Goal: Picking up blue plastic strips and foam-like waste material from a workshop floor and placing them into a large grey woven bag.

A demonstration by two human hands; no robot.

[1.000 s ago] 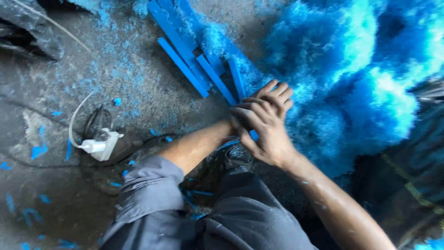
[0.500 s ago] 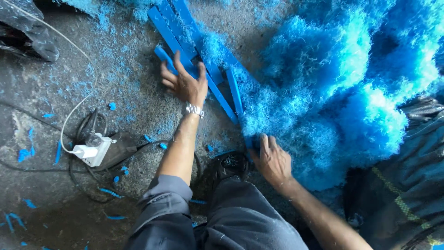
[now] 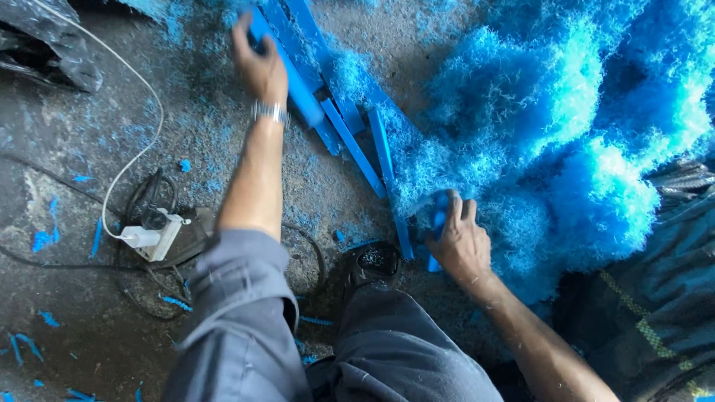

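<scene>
Head view, looking down at a grey concrete floor (image 3: 89, 149) dusted with blue flecks. The left hand (image 3: 259, 68) is stretched forward at the far end of a fan of flat blue plastic strips (image 3: 350, 134) lying on the floor; its fingers curl over the upper end of one long strip, a closed grip, though motion blur hides exactly how tightly. A metal wristwatch (image 3: 269, 112) sits on that wrist, and a grey sleeve (image 3: 238, 298) covers the forearm lower down. The right hand (image 3: 460, 242) rests low at the edge of a large heap of bright blue shredded plastic fibre (image 3: 566, 141), fingers closed around a short blue plastic piece (image 3: 439, 216) that stands roughly upright in the grip, touching the heap. The strips run diagonally from upper left down toward the right hand, the nearest one ending just beside it. A dark shoe (image 3: 370, 262) shows between the two arms, above grey trousers (image 3: 402, 350). Left of the arm lies a white plug adapter (image 3: 153, 237) with a white cable (image 3: 134, 126) and black cords (image 3: 149, 193) tangled about it. A black plastic bag (image 3: 45, 45) sits at the upper left; dark woven sacking (image 3: 655, 298) lies at the right.
</scene>
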